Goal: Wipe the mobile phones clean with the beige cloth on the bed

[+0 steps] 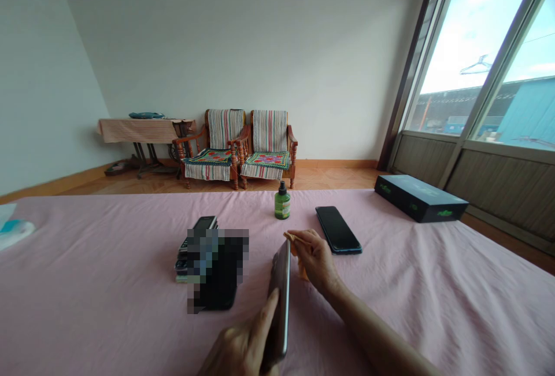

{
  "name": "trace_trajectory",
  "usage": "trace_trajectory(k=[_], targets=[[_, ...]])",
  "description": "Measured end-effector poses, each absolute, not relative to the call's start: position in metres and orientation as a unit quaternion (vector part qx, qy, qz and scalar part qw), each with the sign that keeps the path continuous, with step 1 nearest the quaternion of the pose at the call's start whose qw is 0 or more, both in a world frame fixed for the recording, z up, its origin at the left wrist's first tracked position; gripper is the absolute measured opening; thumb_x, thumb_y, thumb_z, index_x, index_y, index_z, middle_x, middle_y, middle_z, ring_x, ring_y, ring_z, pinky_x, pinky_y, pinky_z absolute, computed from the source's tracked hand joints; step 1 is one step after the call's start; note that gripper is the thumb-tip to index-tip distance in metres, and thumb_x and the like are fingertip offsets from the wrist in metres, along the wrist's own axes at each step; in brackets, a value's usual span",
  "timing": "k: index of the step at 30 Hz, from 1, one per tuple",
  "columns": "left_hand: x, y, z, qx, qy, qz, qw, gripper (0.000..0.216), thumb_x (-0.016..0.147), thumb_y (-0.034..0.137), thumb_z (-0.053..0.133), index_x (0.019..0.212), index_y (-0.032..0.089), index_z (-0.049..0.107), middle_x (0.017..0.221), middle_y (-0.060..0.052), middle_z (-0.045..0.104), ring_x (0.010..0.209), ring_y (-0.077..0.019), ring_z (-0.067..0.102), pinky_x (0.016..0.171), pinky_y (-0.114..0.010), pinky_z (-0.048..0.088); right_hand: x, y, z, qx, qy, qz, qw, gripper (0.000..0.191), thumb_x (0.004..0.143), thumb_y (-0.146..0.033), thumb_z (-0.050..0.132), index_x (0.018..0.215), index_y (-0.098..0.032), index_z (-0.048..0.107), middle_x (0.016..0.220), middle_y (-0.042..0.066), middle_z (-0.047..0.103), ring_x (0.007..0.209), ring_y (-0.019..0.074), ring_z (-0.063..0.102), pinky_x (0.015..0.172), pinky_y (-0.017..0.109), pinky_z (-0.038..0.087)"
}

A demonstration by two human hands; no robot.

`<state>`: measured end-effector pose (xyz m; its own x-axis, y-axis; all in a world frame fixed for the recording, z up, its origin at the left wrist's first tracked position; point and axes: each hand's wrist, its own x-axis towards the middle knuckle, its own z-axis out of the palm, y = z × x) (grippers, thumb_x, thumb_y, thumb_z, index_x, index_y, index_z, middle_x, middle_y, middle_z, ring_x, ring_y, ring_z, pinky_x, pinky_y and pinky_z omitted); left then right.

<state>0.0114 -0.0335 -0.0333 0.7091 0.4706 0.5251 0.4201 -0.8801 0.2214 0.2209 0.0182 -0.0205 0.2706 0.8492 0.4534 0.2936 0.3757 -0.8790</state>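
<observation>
My left hand [245, 341] grips a slim, phone-like device [285, 306] with a silvery edge, stood nearly on its side. It is seen almost edge-on, so I cannot tell whether it is a phone or a tablet. My right hand [315, 257] pinches an orange-yellow cloth [302, 269] at the device's far end, on its right side. Right of that hand lies a dark smartphone [339, 230], face up. Beyond the hands stands a green bottle [282, 205] with a black top. To the left, older phones [203, 225] are piled beside a black flat device [223, 289], partly blurred out.
A pink cloth [108, 283] with wrinkles covers the surface. A black box [420, 198] lies at the back right, and a white and blue packet [15, 228] is at the left edge. Two wooden armchairs [266, 133] and a covered table [143, 130] stand by the wall.
</observation>
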Motion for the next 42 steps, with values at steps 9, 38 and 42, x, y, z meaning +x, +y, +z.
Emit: trace_trajectory(k=[9, 38, 42], targets=[[0.014, -0.029, -0.038, 0.916, 0.224, 0.331, 0.038, 0.068, 0.075, 0.004, 0.035, 0.142, 0.013, 0.023, 0.093, -0.01, 0.072, 0.075, -0.0205, 0.072, 0.07, -0.027, 0.059, 0.213, 0.008, -0.011, -0.484, -0.581, 0.219, 0.617, 0.023, 0.087, -0.026, 0.051, 0.097, -0.019, 0.07, 0.087, 0.003, 0.053, 0.053, 0.007, 0.051, 0.04, 0.017, 0.043], [0.016, -0.026, -0.024, 0.894, 0.264, 0.345, 0.108, 0.069, 0.077, 0.003, 0.037, 0.144, 0.017, 0.026, 0.125, -0.009, 0.062, 0.103, -0.0184, 0.066, 0.093, -0.028, 0.05, 0.192, -0.007, 0.003, -0.519, -0.69, 0.054, 0.503, 0.039, 0.084, -0.004, 0.04, 0.102, -0.021, 0.071, 0.087, 0.006, 0.052, 0.076, 0.0155, 0.057, 0.069, 0.026, 0.051], [0.017, -0.028, -0.02, 0.889, 0.266, 0.332, 0.171, 0.062, 0.081, 0.006, 0.039, 0.142, 0.016, 0.028, 0.112, -0.01, 0.067, 0.095, -0.0195, 0.069, 0.081, -0.025, 0.056, 0.169, -0.057, -0.012, -0.435, -0.717, 0.08, 0.539, 0.044, 0.086, -0.005, 0.041, 0.118, -0.027, 0.061, 0.093, 0.008, 0.054, 0.082, 0.017, 0.06, 0.072, 0.027, 0.053]])
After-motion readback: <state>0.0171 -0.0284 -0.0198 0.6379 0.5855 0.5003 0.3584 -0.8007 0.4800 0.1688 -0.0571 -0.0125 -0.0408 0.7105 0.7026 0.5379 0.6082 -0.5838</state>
